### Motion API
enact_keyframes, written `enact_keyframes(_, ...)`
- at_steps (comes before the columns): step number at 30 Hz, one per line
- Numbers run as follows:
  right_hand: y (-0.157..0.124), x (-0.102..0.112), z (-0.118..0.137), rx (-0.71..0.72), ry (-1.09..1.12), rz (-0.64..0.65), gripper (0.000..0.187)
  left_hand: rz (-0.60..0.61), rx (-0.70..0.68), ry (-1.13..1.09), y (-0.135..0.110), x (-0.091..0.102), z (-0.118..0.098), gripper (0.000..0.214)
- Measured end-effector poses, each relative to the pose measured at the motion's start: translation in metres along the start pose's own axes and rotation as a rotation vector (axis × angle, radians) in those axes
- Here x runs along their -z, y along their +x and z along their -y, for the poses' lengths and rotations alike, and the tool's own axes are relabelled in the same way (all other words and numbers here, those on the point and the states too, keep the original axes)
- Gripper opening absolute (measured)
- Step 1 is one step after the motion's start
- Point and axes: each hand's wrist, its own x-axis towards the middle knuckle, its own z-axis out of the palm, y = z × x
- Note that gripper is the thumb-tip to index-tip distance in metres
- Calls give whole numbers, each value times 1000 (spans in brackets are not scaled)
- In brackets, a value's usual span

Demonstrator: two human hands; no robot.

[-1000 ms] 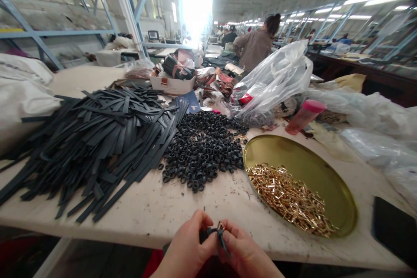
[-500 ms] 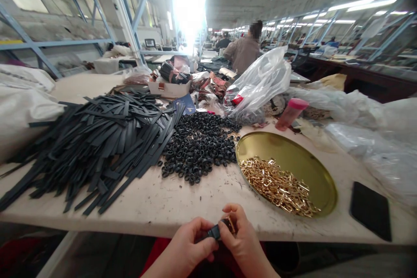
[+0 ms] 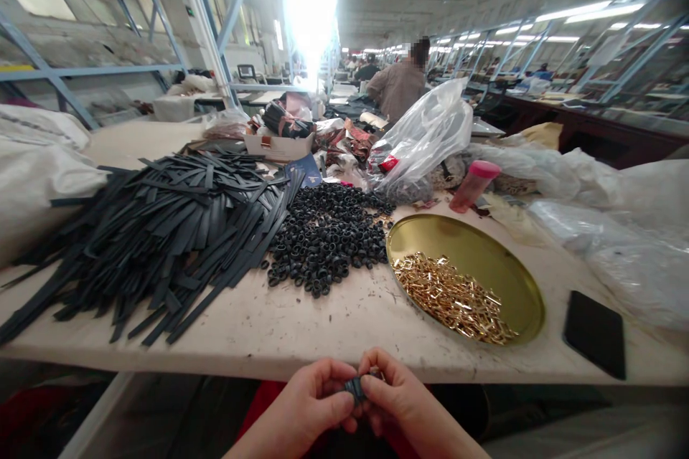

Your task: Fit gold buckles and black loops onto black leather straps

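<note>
At the table's front edge, my left hand and my right hand meet with fingers closed. Both pinch a short black strap. The gold buckle seen in my right fingers a moment ago is mostly hidden by them now. Beyond my hands lies a heap of small black loops. To its left spreads a big pile of flat black straps. A round gold tray on the right holds many small gold buckles.
A black phone lies right of the tray on the pale table. Behind stand a pink-capped bottle, clear plastic bags and a white box. A white sack borders the left. Farther off, a person sits.
My right fingers have closed in over the buckle, and my hands have drawn nearer each other around the strap. The view has shifted slightly.
</note>
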Motion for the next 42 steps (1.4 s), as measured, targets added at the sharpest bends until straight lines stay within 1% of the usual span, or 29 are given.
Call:
enact_keyframes(1,-1,0,1,28,-83,-22,15,-2,16,16,1,1,2,22)
enact_keyframes(4,-5,3,6,204,-484,-75,3,-28,88,96,4,4,8,21)
enact_keyframes(6,-9,5,12,268,-686,-47,5,-50,128,123,5,4,11,22)
enact_keyframes(7,-11,5,14,254,-728,-20,6,-52,144,130,5,4,12,23)
enact_keyframes(9,-12,7,15,191,-708,11,7,-38,168,160,5,3,11,25)
enact_keyframes(12,-11,8,12,113,-586,-5,6,18,187,233,2,2,4,30)
enact_keyframes(14,-9,10,9,83,-531,-8,6,32,195,239,2,1,1,34)
enact_keyframes(18,-10,13,13,95,-556,38,6,19,186,199,4,2,6,32)
enact_keyframes(20,-12,13,18,107,-584,58,6,21,175,218,6,1,10,31)
enact_keyframes(23,-15,12,22,105,-584,42,7,12,138,338,4,-2,8,31)
enact_keyframes(24,-15,11,22,84,-560,35,8,20,124,389,2,-4,5,32)
enact_keyframes(27,-15,6,18,-58,-444,60,11,54,88,533,-4,-6,-2,36)
enact_keyframes(28,-15,5,17,-70,-433,65,12,54,84,569,-6,-7,-4,38)
enact_keyframes(29,-16,4,16,-43,-451,62,13,43,81,593,-8,-7,-4,40)
enact_keyframes(32,-21,1,14,150,-579,29,11,9,69,578,-10,-6,-1,41)
enact_keyframes(33,-22,1,13,185,-596,20,9,-4,62,559,-11,-6,-1,40)
enact_keyframes(36,-24,1,6,210,-569,-39,4,-6,95,597,-14,-6,-4,25)
enact_keyframes(39,-21,1,-4,272,-617,-104,3,27,179,721,-17,-4,-11,20)
enact_keyframes(42,-14,-2,-12,334,-682,-144,6,2,147,727,-14,-1,-10,16)
